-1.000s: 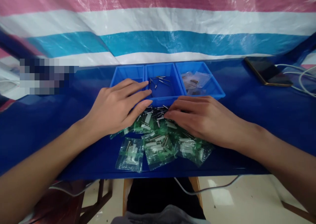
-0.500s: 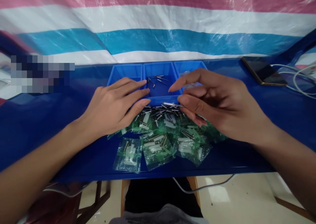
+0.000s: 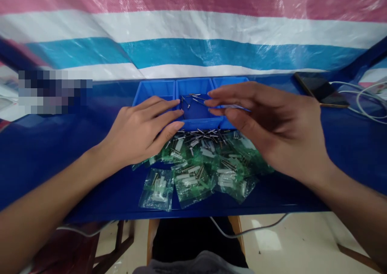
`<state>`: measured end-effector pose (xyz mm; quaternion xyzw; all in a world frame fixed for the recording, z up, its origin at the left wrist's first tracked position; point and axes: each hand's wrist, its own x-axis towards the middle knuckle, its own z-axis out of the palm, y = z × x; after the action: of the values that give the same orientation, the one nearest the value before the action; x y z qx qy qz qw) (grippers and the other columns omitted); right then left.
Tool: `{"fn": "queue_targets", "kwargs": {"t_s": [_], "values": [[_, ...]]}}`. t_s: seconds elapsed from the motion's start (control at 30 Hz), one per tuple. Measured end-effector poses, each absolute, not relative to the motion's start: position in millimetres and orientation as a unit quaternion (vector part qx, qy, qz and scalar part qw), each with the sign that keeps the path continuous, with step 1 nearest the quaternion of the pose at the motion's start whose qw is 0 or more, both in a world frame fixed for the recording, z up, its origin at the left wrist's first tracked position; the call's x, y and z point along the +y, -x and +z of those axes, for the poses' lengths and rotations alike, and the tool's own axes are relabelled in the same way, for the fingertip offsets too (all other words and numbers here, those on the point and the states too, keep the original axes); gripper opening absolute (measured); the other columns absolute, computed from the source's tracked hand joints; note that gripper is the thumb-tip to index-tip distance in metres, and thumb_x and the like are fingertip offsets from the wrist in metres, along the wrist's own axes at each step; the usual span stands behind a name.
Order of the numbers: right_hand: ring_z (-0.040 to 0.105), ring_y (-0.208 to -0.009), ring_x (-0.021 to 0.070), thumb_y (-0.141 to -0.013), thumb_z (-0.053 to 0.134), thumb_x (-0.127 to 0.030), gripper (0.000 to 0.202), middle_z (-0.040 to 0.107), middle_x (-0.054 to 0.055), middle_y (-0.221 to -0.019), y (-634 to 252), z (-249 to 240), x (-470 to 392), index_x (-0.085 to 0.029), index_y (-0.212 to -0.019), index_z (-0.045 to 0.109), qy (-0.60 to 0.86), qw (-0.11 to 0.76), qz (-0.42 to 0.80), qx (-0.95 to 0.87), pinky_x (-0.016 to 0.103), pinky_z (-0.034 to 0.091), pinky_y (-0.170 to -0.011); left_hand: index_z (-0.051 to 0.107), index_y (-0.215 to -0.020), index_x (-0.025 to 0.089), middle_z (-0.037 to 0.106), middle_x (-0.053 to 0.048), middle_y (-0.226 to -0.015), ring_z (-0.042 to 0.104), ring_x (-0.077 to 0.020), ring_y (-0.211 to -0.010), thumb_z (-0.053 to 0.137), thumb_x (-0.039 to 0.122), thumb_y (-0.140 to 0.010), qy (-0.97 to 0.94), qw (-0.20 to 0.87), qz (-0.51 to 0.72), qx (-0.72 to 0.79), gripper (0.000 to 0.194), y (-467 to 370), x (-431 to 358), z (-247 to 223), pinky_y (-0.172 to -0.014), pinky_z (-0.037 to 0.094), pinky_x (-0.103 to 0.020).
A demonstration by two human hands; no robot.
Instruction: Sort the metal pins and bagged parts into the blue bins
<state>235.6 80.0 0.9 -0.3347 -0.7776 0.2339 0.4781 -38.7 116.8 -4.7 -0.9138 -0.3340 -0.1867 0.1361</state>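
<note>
My left hand (image 3: 140, 131) is open, its fingers spread over the left bin (image 3: 155, 89) and their tips at the near left side of the middle bin (image 3: 196, 124). A few thin metal rivets (image 3: 198, 100) lie inside that middle bin. My right hand (image 3: 272, 129) hovers over the middle and right bins, thumb and fingers apart; no rivet can be made out between them. Loose rivets (image 3: 208, 135) are heaped just in front of the bins. Nearer to me lie several clear and green bags (image 3: 193, 181) with screws and white plugs.
A dark phone (image 3: 322, 89) lies at the back right beside white cables (image 3: 367, 100). A striped plastic sheet (image 3: 193, 28) hangs behind the blue table (image 3: 99, 197). A blurred-out patch covers the back left. Below the near edge, a cable (image 3: 242, 233) hangs.
My right hand has shifted up over the bins and its fingers have straightened; the rivet at its fingertips no longer shows there. My left hand is nearly still.
</note>
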Motion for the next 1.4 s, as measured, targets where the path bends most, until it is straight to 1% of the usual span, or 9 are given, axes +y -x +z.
{"fn": "queue_targets", "kwargs": {"t_s": [0.23,0.4,0.6,0.77,0.87,1.03,1.1,1.27,1.4], "values": [[0.076,-0.098,0.0272,-0.107,0.056,-0.009,0.023,0.079,0.014,-0.110,-238,-19,91,-0.014,-0.116,0.077,0.221,0.211,-0.054,-0.951,0.039,0.064,-0.077,0.076,-0.129,0.026,0.075,-0.007,-0.140,0.077,-0.0327,-0.120,0.039,0.048,-0.116,0.913,0.171,-0.193,-0.317,0.045,39,118,-7,-0.075,0.070,-0.047],[0.074,-0.092,0.0258,-0.106,0.051,-0.005,0.028,0.077,0.013,-0.103,-237,-21,93,-0.010,-0.119,0.076,0.224,0.182,-0.121,-0.950,0.035,0.061,-0.071,0.077,-0.130,0.025,0.075,-0.009,-0.139,0.078,-0.0342,-0.119,0.040,0.047,-0.115,0.914,0.166,-0.190,-0.316,0.045,38,118,-6,-0.075,0.071,-0.050],[0.070,-0.084,0.0216,-0.107,0.045,-0.003,0.034,0.073,0.016,-0.111,-242,-15,92,-0.008,-0.129,0.070,0.251,0.236,-0.119,-0.931,0.032,0.055,-0.061,0.077,-0.129,0.025,0.075,-0.008,-0.139,0.078,-0.0337,-0.119,0.041,0.048,-0.115,0.914,0.162,-0.196,-0.316,0.045,38,118,-6,-0.077,0.071,-0.048],[0.071,-0.087,0.0219,-0.108,0.055,-0.011,0.022,0.071,0.015,-0.109,-244,-6,91,-0.015,-0.108,0.076,0.266,0.300,-0.037,-0.915,0.034,0.055,-0.067,0.077,-0.129,0.022,0.075,-0.010,-0.139,0.078,-0.0346,-0.119,0.040,0.046,-0.116,0.916,0.160,-0.195,-0.313,0.046,39,117,-5,-0.075,0.071,-0.049],[0.073,-0.082,0.0182,-0.105,0.067,-0.015,0.012,0.076,0.008,-0.099,-241,2,85,-0.019,-0.104,0.078,0.275,0.375,0.087,-0.881,0.033,0.059,-0.070,0.077,-0.129,0.019,0.075,-0.012,-0.138,0.078,-0.0356,-0.118,0.040,0.044,-0.116,0.916,0.171,-0.195,-0.306,0.046,39,117,-5,-0.074,0.071,-0.050],[0.071,-0.051,0.0125,-0.099,0.072,-0.013,0.014,0.076,-0.005,-0.072,-237,4,81,-0.025,-0.094,0.078,0.297,0.406,0.385,-0.774,0.022,0.054,-0.038,0.078,-0.129,0.021,0.075,-0.010,-0.139,0.078,-0.0330,-0.118,0.038,0.046,-0.116,0.915,0.174,-0.188,-0.311,0.048,39,117,-6,-0.075,0.071,-0.045],[0.076,-0.057,0.0154,-0.101,0.071,-0.014,0.016,0.081,-0.002,-0.080,-235,0,82,-0.026,-0.099,0.081,0.324,0.442,0.376,-0.747,0.023,0.056,-0.037,0.078,-0.130,0.021,0.075,-0.011,-0.139,0.078,-0.0332,-0.118,0.039,0.045,-0.116,0.916,0.168,-0.188,-0.313,0.047,39,117,-6,-0.076,0.071,-0.045],[0.084,-0.092,0.0220,-0.104,0.067,-0.013,0.038,0.084,0.001,-0.117,-233,-2,80,-0.034,-0.134,0.076,0.336,0.552,0.270,-0.713,0.032,0.071,-0.059,0.078,-0.127,0.016,0.077,-0.012,-0.136,0.079,-0.0320,-0.115,0.042,0.042,-0.116,0.914,0.193,-0.200,-0.294,0.046,40,118,-7,-0.071,0.071,-0.043],[0.082,-0.095,0.0196,-0.105,0.062,-0.010,0.031,0.084,0.001,-0.110,-237,0,78,-0.032,-0.121,0.078,0.318,0.468,0.097,-0.819,0.034,0.072,-0.076,0.078,-0.125,0.014,0.077,-0.012,-0.134,0.080,-0.0318,-0.112,0.043,0.040,-0.116,0.913,0.207,-0.209,-0.283,0.044,39,118,-7,-0.067,0.070,-0.041]]}}
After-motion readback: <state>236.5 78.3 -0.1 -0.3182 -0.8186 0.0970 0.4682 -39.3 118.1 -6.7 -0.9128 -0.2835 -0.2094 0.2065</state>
